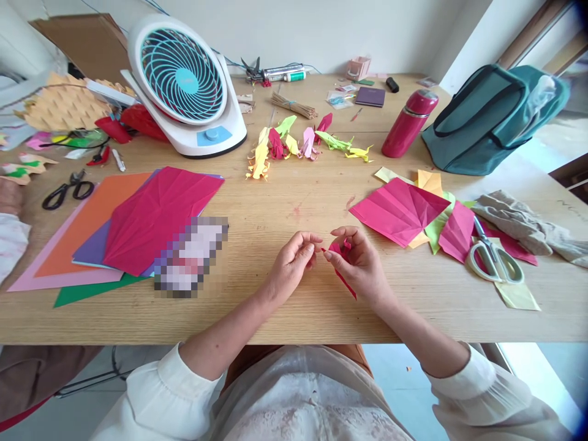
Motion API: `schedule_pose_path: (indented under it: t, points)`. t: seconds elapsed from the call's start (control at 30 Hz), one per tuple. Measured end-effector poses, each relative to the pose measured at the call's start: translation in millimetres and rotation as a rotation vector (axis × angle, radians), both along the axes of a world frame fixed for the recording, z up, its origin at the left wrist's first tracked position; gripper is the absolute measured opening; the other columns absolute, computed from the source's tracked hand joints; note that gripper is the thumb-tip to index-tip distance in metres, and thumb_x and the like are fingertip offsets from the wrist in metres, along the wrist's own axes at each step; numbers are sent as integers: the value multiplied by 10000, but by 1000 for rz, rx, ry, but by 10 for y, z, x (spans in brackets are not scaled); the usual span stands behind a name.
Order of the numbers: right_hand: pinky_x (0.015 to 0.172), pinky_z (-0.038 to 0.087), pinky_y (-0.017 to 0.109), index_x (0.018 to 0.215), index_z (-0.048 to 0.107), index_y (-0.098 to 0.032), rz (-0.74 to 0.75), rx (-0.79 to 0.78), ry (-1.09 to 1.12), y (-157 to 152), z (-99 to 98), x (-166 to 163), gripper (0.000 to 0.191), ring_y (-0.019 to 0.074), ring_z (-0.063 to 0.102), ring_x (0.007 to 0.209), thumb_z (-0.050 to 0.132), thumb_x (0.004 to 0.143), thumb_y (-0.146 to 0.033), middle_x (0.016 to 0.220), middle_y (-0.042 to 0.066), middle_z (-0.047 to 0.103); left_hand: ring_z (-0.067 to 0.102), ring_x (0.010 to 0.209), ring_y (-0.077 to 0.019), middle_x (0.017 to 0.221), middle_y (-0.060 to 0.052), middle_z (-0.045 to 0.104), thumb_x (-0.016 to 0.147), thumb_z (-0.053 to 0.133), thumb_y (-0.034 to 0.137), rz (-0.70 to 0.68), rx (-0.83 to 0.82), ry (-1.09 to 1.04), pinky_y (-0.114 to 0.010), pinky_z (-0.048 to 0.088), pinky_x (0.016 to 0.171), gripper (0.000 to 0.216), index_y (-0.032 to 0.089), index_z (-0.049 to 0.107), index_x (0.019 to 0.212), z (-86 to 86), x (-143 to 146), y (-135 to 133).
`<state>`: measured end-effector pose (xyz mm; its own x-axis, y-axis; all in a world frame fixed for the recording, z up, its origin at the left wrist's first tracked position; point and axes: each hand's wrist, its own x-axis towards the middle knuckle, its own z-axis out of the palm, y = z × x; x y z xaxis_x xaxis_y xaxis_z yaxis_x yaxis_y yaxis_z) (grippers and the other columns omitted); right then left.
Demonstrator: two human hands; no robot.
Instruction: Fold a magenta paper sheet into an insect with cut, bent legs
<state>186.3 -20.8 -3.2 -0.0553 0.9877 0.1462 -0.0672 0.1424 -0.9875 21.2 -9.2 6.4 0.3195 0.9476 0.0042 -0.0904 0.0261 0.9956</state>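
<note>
Some crimson paper (pixel 338 248) half hides, right hand (pixel 364 264) pinching it near the desk's front edge (pixel 312 335), grip unclear on the left hand (pixel 292 260)!

Forearms (pixel 228 331) angled inward; left fingers (pixel 301 239) bent, right fingers (pixel 356 236) curled.

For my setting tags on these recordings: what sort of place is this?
Probably a papercraft work area, though whether a workshop or a home I cannot tell. Folded paper figures stand or lie on the wooden table, with colored paper sheets and white-handled scissors nearer.
</note>
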Motion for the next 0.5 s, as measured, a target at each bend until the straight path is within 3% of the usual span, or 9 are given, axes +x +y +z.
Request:
schedule_pose_path:
  t: [0.17,0.33,0.5]
  points:
    - [556,371,249,1055,572,-252,-80,-15,6,9,83,3,395,102,448,614,827,774,-361,739,-56,528,522,716,-108,831,0,565,901,656,389,-71,-62,-56,-229,425,649,248,165,575,972,-1,31,-2]
    - [560,396,249,1025,577,-253,-91,-60,71,17,120,2,368,109,472,621,811,782,-401,725,-53,532,602,838,-135,893,-15,627,770,809,345,-82,-67,-82,-251,483,787,326,167,579,915,-103,128,-8]
    - [587,442,249,1021,577,-262,-31,-65,141,16,115,-33,403,110,507,642,841,750,-404,765,-44,565,586,741,-121,784,4,631,777,784,336,-16,-71,-24,-224,456,684,266,165,583,811,-117,167,-18]
